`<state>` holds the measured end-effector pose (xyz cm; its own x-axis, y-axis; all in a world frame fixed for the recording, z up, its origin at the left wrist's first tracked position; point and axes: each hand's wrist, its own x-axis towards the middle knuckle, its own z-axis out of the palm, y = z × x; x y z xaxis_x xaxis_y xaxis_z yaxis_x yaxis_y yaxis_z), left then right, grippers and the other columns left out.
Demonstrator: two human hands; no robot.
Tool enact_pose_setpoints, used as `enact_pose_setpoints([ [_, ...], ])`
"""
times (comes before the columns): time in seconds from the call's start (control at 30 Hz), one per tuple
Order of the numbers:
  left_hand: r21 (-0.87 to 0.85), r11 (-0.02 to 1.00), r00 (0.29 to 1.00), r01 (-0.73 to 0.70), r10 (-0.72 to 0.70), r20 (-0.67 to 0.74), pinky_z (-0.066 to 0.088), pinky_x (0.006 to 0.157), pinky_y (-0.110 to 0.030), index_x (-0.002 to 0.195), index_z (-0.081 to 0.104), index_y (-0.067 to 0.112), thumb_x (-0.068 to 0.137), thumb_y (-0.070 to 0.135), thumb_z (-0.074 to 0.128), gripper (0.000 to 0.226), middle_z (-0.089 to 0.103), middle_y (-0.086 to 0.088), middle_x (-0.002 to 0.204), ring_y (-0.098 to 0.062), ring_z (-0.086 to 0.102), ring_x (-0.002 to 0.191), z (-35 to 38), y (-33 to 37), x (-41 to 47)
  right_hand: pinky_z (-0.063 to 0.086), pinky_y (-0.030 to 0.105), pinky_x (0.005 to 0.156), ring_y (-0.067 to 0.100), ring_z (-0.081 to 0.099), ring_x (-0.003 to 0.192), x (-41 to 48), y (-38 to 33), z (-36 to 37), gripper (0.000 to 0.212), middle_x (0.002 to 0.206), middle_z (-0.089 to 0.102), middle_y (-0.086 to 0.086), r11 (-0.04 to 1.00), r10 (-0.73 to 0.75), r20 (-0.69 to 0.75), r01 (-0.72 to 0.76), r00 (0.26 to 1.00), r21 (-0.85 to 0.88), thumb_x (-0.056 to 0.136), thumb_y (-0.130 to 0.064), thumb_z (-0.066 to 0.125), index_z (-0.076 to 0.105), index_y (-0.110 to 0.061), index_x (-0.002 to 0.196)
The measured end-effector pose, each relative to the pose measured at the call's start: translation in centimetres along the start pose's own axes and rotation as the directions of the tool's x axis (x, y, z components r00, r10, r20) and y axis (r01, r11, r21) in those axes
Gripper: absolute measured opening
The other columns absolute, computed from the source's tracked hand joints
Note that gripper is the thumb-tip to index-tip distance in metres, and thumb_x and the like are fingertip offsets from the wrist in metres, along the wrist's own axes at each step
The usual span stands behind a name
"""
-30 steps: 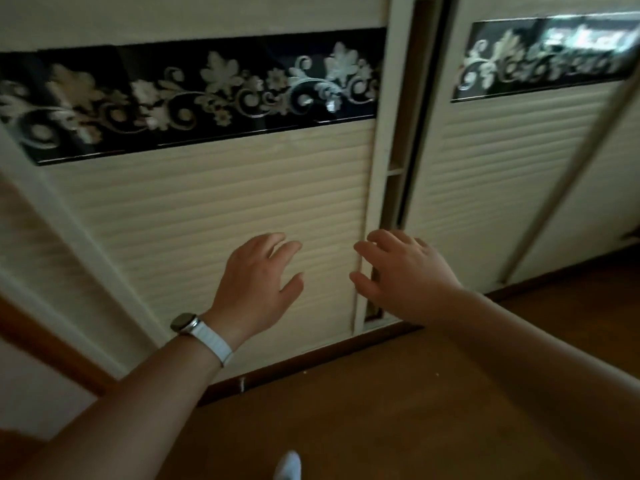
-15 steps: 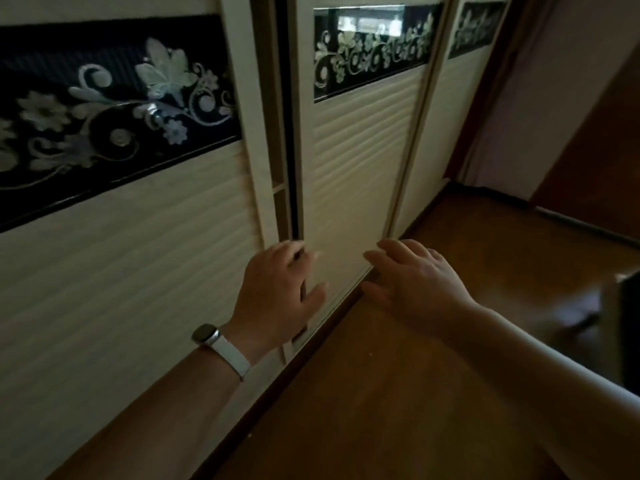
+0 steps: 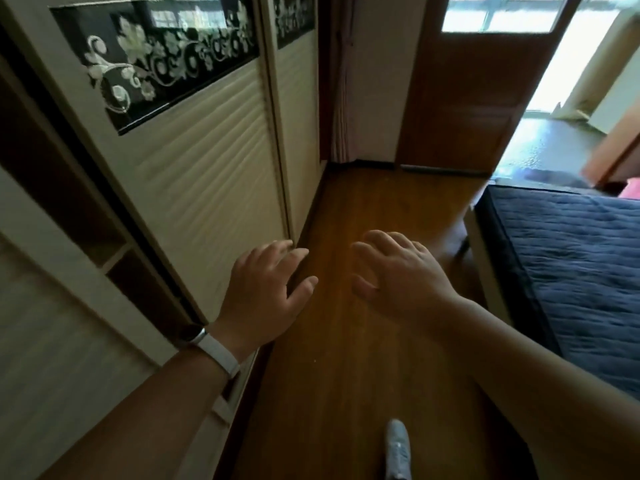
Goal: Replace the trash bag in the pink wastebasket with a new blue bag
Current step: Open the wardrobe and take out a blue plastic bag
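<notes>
Both hands spread wide and empty, left hand at nine o'clock of right hand; no wastebasket or blue bag in view, direction unknowable

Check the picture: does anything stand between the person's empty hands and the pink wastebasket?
That cannot be judged: no wastebasket is in view. The left hand and right hand hang open over bare wooden floor, between the wardrobe and the bed.
</notes>
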<state>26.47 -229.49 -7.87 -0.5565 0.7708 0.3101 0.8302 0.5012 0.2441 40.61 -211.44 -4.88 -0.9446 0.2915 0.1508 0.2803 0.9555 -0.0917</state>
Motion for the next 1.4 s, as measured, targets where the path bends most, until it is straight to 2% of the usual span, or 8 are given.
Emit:
enact_pose_setpoints([
  [0.2, 0.021, 0.999, 1.0, -0.029, 0.029, 0.002, 0.035, 0.103, -0.047, 0.13, 0.055, 0.026, 0.09, 0.053, 0.037, 0.052, 0.054, -0.004, 0.134, -0.024, 0.047, 0.124, 3.1, 1.9, 9.7, 0.038, 0.039, 0.102, 0.022, 0.042, 0.132, 6.0, 8.0, 0.8, 0.053, 0.142, 0.044, -0.004, 0.999, 0.02, -0.043, -0.018, 0.999, 0.032, 0.09, -0.059, 0.035, 0.045, -0.031, 0.134],
  [0.37, 0.056, 0.998, 0.999, -0.039, 0.039, 0.004, 0.041, 0.098, -0.048, 0.128, 0.057, 0.024, 0.09, 0.053, 0.038, 0.051, 0.058, -0.004, 0.13, -0.025, 0.051, 0.12, 5.9, 4.2, 18.8, 0.038, 0.04, 0.102, 0.021, 0.04, 0.133, 11.1, 16.6, 0.5, 0.053, 0.143, 0.044, -0.005, 0.998, 0.023, -0.049, -0.021, 0.999, 0.052, 0.092, -0.061, 0.034, 0.042, -0.033, 0.136],
  [0.53, 0.083, 0.996, 0.999, -0.03, 0.033, -0.037, 0.04, 0.099, -0.048, 0.128, 0.056, 0.026, 0.089, 0.053, 0.04, 0.05, 0.057, -0.002, 0.131, -0.024, 0.05, 0.122, 8.3, 6.9, 27.1, 0.038, 0.04, 0.101, 0.02, 0.039, 0.132, 16.1, 24.7, -0.4, 0.051, 0.141, 0.044, -0.007, 0.999, 0.013, -0.066, -0.01, 0.998, 0.039, 0.091, -0.061, 0.034, 0.043, -0.034, 0.133],
  [0.73, 0.122, 0.991, 0.997, -0.059, 0.065, -0.049, 0.037, 0.101, -0.046, 0.126, 0.057, 0.025, 0.089, 0.052, 0.043, 0.048, 0.058, -0.003, 0.13, -0.023, 0.05, 0.123, 10.8, 8.5, 34.0, 0.04, 0.039, 0.099, 0.021, 0.043, 0.129, 20.8, 30.4, -0.7, 0.057, 0.136, 0.048, -0.006, 0.999, 0.015, -0.089, -0.011, 0.996, 0.038, 0.087, -0.064, 0.024, 0.046, -0.032, 0.13],
  [1.03, 0.113, 0.992, 0.997, -0.063, 0.069, -0.047, 0.039, 0.099, -0.046, 0.124, 0.059, 0.023, 0.089, 0.051, 0.044, 0.047, 0.06, -0.004, 0.127, -0.024, 0.052, 0.119, 16.1, 4.6, 44.3, 0.042, 0.041, 0.098, 0.023, 0.045, 0.128, 30.3, 35.6, 1.8, 0.058, 0.137, 0.049, -0.003, 0.999, 0.027, -0.052, -0.026, 0.998, 0.025, 0.086, -0.063, 0.026, 0.048, -0.031, 0.13],
  [1.23, 0.045, 0.996, 0.995, -0.077, 0.079, -0.055, 0.043, 0.099, -0.052, 0.124, 0.059, 0.021, 0.09, 0.051, 0.042, 0.048, 0.059, -0.006, 0.126, -0.027, 0.054, 0.117, 20.0, 0.3, 53.9, 0.041, 0.039, 0.1, 0.021, 0.045, 0.129, 39.3, 39.3, 3.3, 0.05, 0.139, 0.048, -0.005, 0.997, 0.062, -0.036, -0.063, 0.997, -0.05, 0.09, -0.059, 0.043, 0.046, -0.033, 0.133],
  [1.4, 0.054, 0.993, 0.992, -0.105, 0.108, -0.058, 0.041, 0.1, -0.048, 0.126, 0.057, 0.024, 0.09, 0.051, 0.043, 0.047, 0.058, -0.005, 0.129, -0.025, 0.053, 0.119, 21.6, -3.6, 62.6, 0.045, 0.038, 0.096, 0.021, 0.05, 0.126, 48.1, 41.2, 3.1, 0.051, 0.136, 0.052, -0.004, 0.994, 0.073, -0.043, -0.076, 0.996, -0.083, 0.089, -0.06, 0.045, 0.05, -0.031, 0.131],
])
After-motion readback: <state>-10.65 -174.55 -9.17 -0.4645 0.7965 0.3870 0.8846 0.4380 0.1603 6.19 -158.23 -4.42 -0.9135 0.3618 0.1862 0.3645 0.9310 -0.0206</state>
